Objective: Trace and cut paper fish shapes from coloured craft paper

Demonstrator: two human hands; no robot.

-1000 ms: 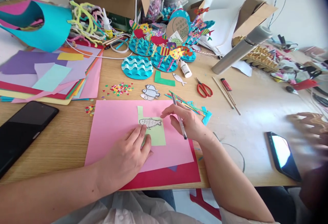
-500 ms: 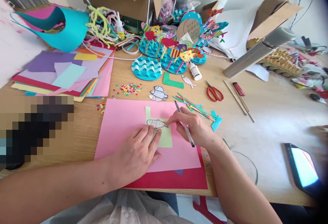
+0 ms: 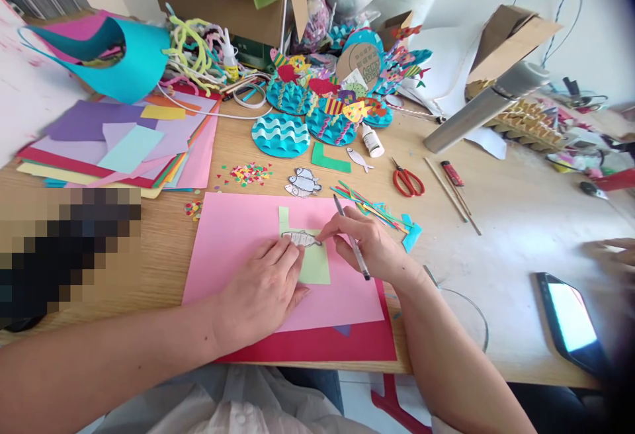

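Observation:
A white paper fish cutout (image 3: 301,239) with drawn outlines lies on a light green paper piece (image 3: 316,267), which rests on a pink sheet (image 3: 223,242). My left hand (image 3: 265,278) lies flat, its fingertips pressing the fish's lower edge near the head. My right hand (image 3: 370,242) holds a pen (image 3: 353,239) slanted between its fingers, tip pointing away from the paper. The index fingertip of that hand touches the fish's tail. Beneath the pink sheet is a red sheet (image 3: 317,347).
Beyond the sheet are more fish cutouts (image 3: 303,182), confetti (image 3: 249,174), paper strips (image 3: 374,208) and red scissors (image 3: 407,179). Blue wave-shaped crafts (image 3: 280,135) stand behind. Stacked coloured paper (image 3: 89,149) is at left; a phone (image 3: 570,315) and another person's hand (image 3: 620,245) are at right.
My left fingers have shifted slightly left toward the fish's head, and the light green paper's lower part shows more. The pen stays in my right hand. The view has shifted a little.

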